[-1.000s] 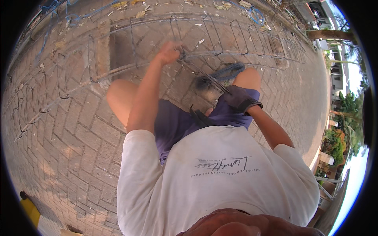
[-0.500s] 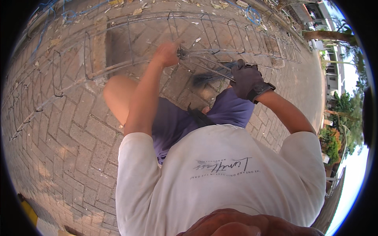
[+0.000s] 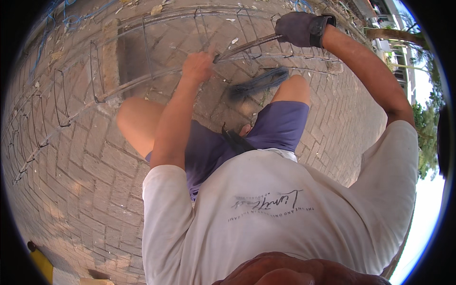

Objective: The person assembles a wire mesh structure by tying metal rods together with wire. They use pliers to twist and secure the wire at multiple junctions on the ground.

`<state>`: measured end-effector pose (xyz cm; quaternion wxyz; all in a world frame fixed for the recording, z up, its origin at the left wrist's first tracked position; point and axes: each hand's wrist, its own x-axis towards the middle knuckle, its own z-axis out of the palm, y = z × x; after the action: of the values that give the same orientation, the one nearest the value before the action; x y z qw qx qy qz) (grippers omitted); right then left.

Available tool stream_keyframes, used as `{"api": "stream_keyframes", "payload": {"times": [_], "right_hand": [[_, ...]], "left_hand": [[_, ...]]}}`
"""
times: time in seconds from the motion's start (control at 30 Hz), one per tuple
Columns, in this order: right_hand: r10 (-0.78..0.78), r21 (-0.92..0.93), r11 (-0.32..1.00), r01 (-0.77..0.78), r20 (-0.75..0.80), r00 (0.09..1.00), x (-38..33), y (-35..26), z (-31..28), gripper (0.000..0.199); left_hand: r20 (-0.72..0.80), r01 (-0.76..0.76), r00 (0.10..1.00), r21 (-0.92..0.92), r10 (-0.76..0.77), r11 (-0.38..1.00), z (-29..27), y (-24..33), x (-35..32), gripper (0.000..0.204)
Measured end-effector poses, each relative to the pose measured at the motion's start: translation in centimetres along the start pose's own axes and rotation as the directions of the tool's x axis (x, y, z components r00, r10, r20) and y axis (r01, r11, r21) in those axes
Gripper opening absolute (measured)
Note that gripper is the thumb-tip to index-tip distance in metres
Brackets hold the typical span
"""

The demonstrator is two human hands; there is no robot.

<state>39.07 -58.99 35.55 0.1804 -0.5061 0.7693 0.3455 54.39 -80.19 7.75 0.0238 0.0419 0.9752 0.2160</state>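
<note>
My gloved right hand (image 3: 298,29), with a black band at its wrist, is closed around the handles of long, thin pincers (image 3: 249,46). Their far end meets the near bar of a steel rebar cage (image 3: 142,80), just beside my bare left hand (image 3: 198,66). That left hand is at the same bar by an upright stirrup, fingers curled and the index finger pointing away from me. What its fingers grip is hidden. A bundle of dark tie wire (image 3: 260,82) lies on the pavers between my knees and the cage.
The cage runs left to right across brick pavers (image 3: 102,166), with a wooden block (image 3: 111,57) under its left part. Blue cord (image 3: 71,20) lies at the far left. A tree trunk (image 3: 394,34) stands at the right, and a yellow object (image 3: 42,263) is at the lower left.
My right hand has swung up and away from me with the pincers, whose spread handles have come together. My left hand stays by the same joint. The wire bundle is now fully uncovered.
</note>
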Motion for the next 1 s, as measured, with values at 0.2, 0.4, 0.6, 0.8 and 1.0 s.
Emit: {"api": "stream_keyframes", "payload": {"times": [0.2, 0.4, 0.6, 0.8, 1.0], "right_hand": [[0.020, -0.081, 0.997, -0.014, 0.070, 0.997, 1.6, 0.3, -2.5, 0.021], [0.049, 0.048, 0.998, -0.044, -0.127, 0.991, -7.8, -7.9, 2.9, 0.063], [0.078, 0.880, 0.099, -0.464, 0.458, 0.885, -8.8, -15.5, 10.8, 0.032], [0.344, 0.432, 0.850, -0.301, -0.023, 0.939, -10.0, -15.4, 11.4, 0.031], [0.500, 0.138, 0.861, -0.489, -0.063, 0.864, -9.8, -17.5, 11.2, 0.035]], "left_hand": [[0.001, -0.026, 1.000, 0.021, 0.026, 0.999, -0.4, -0.4, 0.3, 0.064], [-0.098, -0.006, 0.995, -0.115, -0.005, 0.993, 0.5, -1.2, -0.1, 0.055], [-0.164, 0.055, 0.980, -0.313, -0.111, 0.948, -0.1, -1.3, -0.5, 0.064], [-0.166, -0.030, 0.986, -0.338, -0.028, 0.941, -0.6, -1.1, -0.6, 0.055], [-0.144, -0.037, 0.989, -0.335, -0.012, 0.942, -1.2, -0.7, -0.3, 0.039]]}}
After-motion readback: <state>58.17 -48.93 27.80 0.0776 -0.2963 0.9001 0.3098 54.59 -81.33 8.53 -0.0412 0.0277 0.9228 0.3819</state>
